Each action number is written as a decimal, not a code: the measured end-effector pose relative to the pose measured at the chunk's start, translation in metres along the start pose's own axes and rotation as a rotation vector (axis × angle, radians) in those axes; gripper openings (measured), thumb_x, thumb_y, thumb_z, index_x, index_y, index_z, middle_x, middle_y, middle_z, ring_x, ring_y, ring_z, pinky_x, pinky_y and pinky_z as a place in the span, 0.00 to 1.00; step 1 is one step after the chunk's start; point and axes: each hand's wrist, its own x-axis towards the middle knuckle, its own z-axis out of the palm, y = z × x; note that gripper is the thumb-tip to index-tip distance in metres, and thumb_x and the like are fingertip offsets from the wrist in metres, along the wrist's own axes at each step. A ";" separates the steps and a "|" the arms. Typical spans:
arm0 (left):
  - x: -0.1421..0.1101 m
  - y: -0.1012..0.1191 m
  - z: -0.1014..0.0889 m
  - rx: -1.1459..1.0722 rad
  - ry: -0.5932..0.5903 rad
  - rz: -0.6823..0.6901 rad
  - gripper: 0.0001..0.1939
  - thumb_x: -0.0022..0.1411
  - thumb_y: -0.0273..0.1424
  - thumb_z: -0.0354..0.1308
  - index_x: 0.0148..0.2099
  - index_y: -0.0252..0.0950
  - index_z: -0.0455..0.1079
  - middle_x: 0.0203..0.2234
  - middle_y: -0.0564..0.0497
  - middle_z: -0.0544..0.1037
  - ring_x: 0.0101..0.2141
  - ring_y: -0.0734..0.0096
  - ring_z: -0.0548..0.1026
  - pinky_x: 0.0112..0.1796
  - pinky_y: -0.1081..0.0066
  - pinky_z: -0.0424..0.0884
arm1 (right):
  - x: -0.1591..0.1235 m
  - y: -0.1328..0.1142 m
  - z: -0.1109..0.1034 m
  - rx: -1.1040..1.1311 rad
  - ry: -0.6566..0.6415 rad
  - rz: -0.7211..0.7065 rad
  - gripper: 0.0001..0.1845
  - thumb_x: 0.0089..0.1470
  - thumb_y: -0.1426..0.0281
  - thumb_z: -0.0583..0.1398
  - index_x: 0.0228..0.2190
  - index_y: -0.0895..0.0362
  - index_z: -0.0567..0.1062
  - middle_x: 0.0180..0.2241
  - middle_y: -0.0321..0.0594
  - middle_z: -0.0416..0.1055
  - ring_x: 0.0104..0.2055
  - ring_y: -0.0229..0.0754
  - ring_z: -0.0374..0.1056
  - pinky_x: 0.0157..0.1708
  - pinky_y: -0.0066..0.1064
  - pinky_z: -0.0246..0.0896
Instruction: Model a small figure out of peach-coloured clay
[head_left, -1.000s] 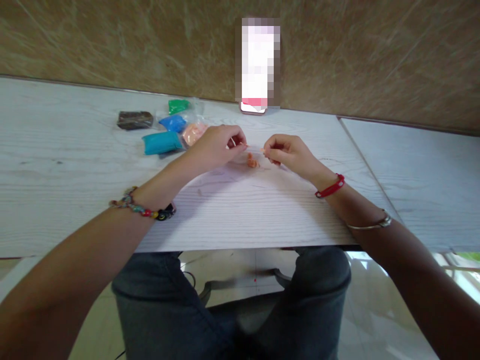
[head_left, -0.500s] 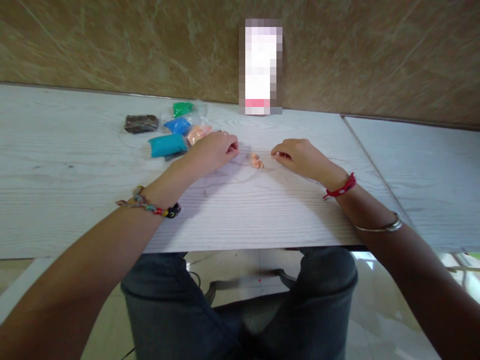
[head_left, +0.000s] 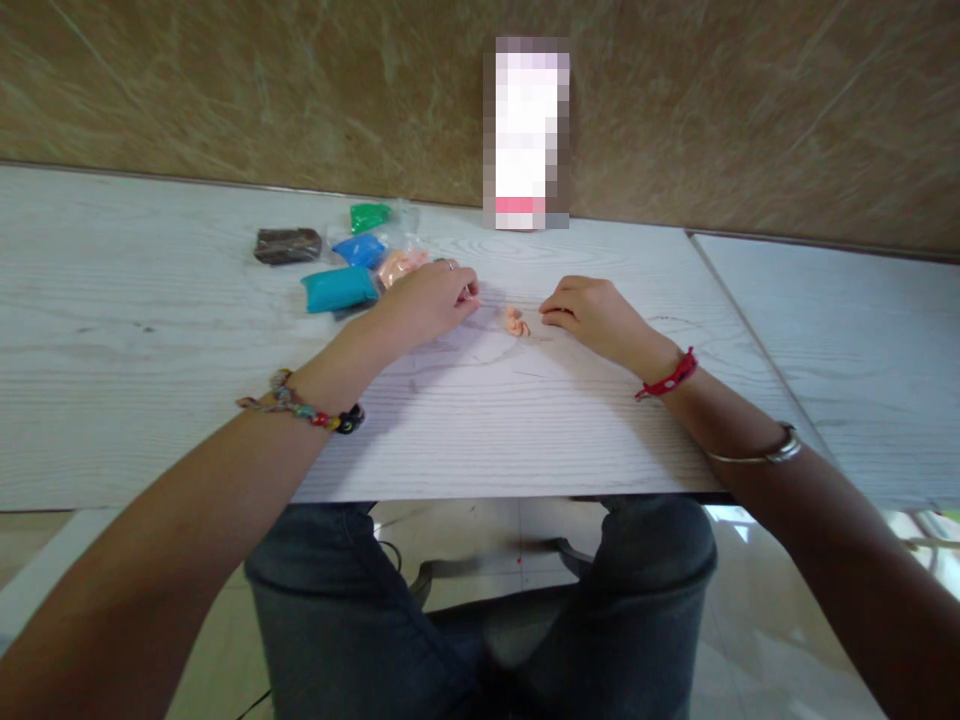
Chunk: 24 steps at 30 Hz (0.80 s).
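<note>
Small peach-coloured clay pieces (head_left: 516, 322) lie in a little cluster on the white wood-grain table (head_left: 465, 440), between my two hands. To their left, my left hand (head_left: 431, 295) is closed in a pinch, its fingertips near the table. Whatever it may hold is too small to make out. On the other side, my right hand (head_left: 589, 308) has thumb and fingers pressed together, and anything between them is hidden. Neither hand touches the cluster. Just behind my left hand is a clear bag of peach clay (head_left: 401, 265), partly covered by it.
Packs of clay stand at the back left: a teal one (head_left: 340, 289), a blue one (head_left: 360, 250), a green one (head_left: 370, 217) and a dark brown one (head_left: 288, 246). A blurred-out phone-like screen (head_left: 527, 130) leans against the brown marbled wall (head_left: 225, 90).
The fingers of my right hand have drawn closer together. My left hand and the peach pieces stay almost where they were; the view has shifted slightly.
</note>
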 end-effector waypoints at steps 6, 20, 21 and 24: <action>0.001 -0.001 0.003 0.023 0.012 -0.004 0.14 0.59 0.34 0.47 0.42 0.33 0.68 0.34 0.48 0.73 0.38 0.67 0.70 0.38 0.70 0.63 | 0.002 -0.002 0.001 -0.003 0.029 -0.007 0.13 0.54 0.75 0.52 0.29 0.64 0.77 0.32 0.47 0.72 0.35 0.41 0.67 0.37 0.29 0.58; 0.001 -0.002 0.001 0.018 0.003 0.016 0.14 0.59 0.34 0.46 0.42 0.33 0.68 0.35 0.48 0.73 0.40 0.67 0.70 0.39 0.70 0.63 | 0.000 0.002 0.003 0.085 0.080 0.084 0.10 0.50 0.75 0.55 0.26 0.61 0.77 0.31 0.43 0.75 0.35 0.41 0.68 0.38 0.31 0.58; 0.001 -0.002 0.001 0.022 0.001 0.012 0.14 0.59 0.34 0.46 0.42 0.33 0.68 0.35 0.48 0.73 0.39 0.67 0.70 0.39 0.70 0.63 | 0.000 0.003 0.004 0.101 0.099 0.076 0.10 0.50 0.75 0.56 0.26 0.61 0.78 0.31 0.44 0.74 0.35 0.41 0.68 0.38 0.31 0.59; 0.001 -0.003 0.002 0.035 0.000 0.005 0.15 0.59 0.35 0.46 0.42 0.33 0.68 0.36 0.48 0.73 0.40 0.66 0.70 0.39 0.70 0.63 | -0.002 0.008 0.004 0.143 0.143 0.070 0.08 0.48 0.74 0.58 0.24 0.59 0.78 0.31 0.42 0.74 0.32 0.40 0.67 0.36 0.31 0.59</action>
